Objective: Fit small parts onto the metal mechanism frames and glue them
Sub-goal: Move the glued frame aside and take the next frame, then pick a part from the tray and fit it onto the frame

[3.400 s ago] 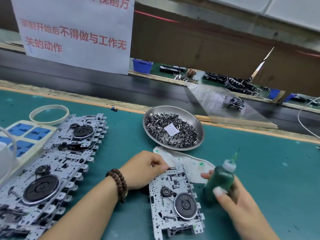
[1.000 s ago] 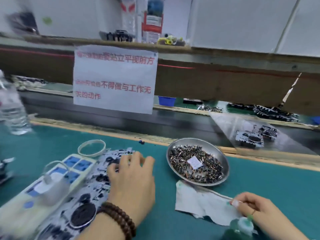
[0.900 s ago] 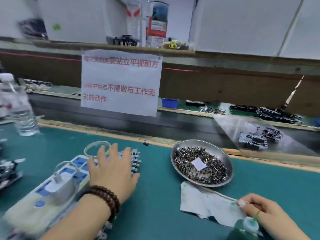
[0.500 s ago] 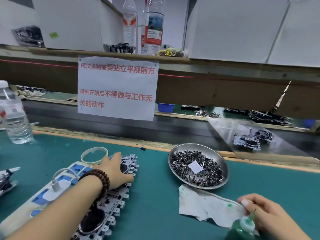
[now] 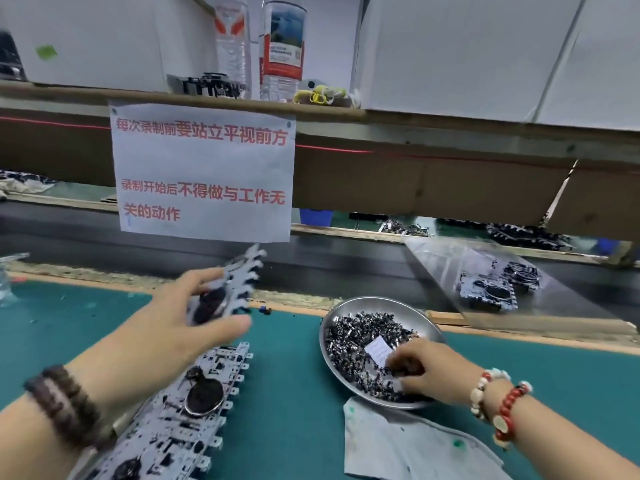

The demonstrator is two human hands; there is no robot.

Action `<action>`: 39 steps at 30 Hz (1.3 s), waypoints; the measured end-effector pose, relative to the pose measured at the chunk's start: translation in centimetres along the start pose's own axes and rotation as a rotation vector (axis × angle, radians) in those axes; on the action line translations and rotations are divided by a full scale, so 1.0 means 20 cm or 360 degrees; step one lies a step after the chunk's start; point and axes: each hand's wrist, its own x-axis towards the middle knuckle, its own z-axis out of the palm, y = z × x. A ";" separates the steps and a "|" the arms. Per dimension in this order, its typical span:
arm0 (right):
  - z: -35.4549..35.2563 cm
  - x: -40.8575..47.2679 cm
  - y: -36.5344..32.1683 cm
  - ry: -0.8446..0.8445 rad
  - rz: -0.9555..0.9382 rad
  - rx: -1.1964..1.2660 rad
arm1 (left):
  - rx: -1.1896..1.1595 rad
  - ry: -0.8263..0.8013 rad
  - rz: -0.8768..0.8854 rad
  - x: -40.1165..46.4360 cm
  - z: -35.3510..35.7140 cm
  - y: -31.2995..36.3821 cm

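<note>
Green counter (image 5: 294, 393) fills the lower frame. Since a moment ago the left hand (image 5: 194, 327) has lifted a metal frame (image 5: 232, 285) clear at centre-left, gripping it; the right hand (image 5: 426, 372), glue bottle gone, curls its fingers into the parts dish (image 5: 346, 313), so fitting likely begins.

On the table (image 5: 294, 393), a row of metal frames (image 5: 180, 410) lies at the left, a dish (image 5: 332, 327) of small parts (image 5: 353, 344) to its right, and a cloth (image 5: 408, 448) just in front of the dish. The left hand (image 5: 180, 327) holds one frame (image 5: 228, 289) above the row; the right hand (image 5: 422, 370) rests in the dish. Behind the table, a paper notice (image 5: 204, 174) hangs from a shelf (image 5: 415, 133) carrying two bottles (image 5: 282, 46).
</note>
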 end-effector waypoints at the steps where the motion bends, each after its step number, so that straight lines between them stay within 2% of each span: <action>1: 0.01 0.03 -0.01 -0.0071 -0.0030 -0.0098 | 0.0050 -0.0048 0.0080 -0.01 0.07 0.05; 4: 0.02 0.07 -0.02 -0.0127 -0.0064 -0.0142 | 0.0243 -0.0284 0.0134 -0.06 0.31 0.04; 6: 0.03 0.07 -0.03 -0.0138 -0.0074 -0.0126 | 0.0221 -0.0533 0.0124 -0.10 0.50 -0.01; 8: 0.04 0.08 -0.01 -0.0153 -0.0061 -0.0055 | 0.0323 -0.0676 -0.0004 -0.15 0.62 -0.03; 12: 0.05 0.09 -0.01 -0.0194 -0.0015 0.0026 | 0.0665 -0.0610 -0.0018 -0.19 0.75 -0.04; 15: 0.05 0.09 -0.03 -0.0219 0.0008 0.0018 | 0.0317 -0.0544 -0.0141 -0.22 0.79 -0.08; 17: 0.05 0.09 -0.03 -0.0220 0.0028 0.0007 | 0.0291 -0.0477 -0.0270 -0.20 0.82 -0.04; 18: 0.05 0.09 -0.04 -0.0213 0.0039 0.0004 | 0.0415 -0.0203 -0.0155 -0.22 0.82 -0.01; 20: 0.06 0.08 -0.04 -0.0189 0.0052 -0.0002 | 0.0899 -0.0215 -0.0076 -0.24 0.85 0.09; 21: 0.06 0.08 -0.04 -0.0168 0.0052 -0.0005 | 0.1032 -0.0221 -0.0045 -0.25 0.87 0.11; 23: 0.07 0.07 -0.05 -0.0121 0.0033 -0.0008 | 0.1125 -0.0069 0.0128 -0.26 0.91 0.07; 25: 0.07 0.05 -0.06 -0.0079 0.0007 -0.0018 | 0.1077 -0.0179 0.0044 -0.27 0.91 0.04; 26: 0.07 0.04 -0.06 -0.0061 0.0001 -0.0016 | 0.1079 -0.0178 0.0143 -0.29 0.92 0.00; 27: 0.08 0.03 -0.06 -0.0044 0.0000 -0.0008 | 0.1078 -0.0109 0.0257 -0.30 0.94 -0.01; 30: 0.08 0.01 -0.05 0.0041 -0.0007 0.0050 | 0.1033 0.0056 0.0365 -0.31 0.98 -0.02; 36: 0.07 -0.04 -0.02 0.0215 0.0073 0.0401 | 0.0983 0.0054 0.0382 -0.35 0.97 -0.02; 39: 0.06 -0.07 -0.01 0.0261 0.0078 0.0411 | 0.1024 0.0100 0.0460 -0.30 0.92 -0.06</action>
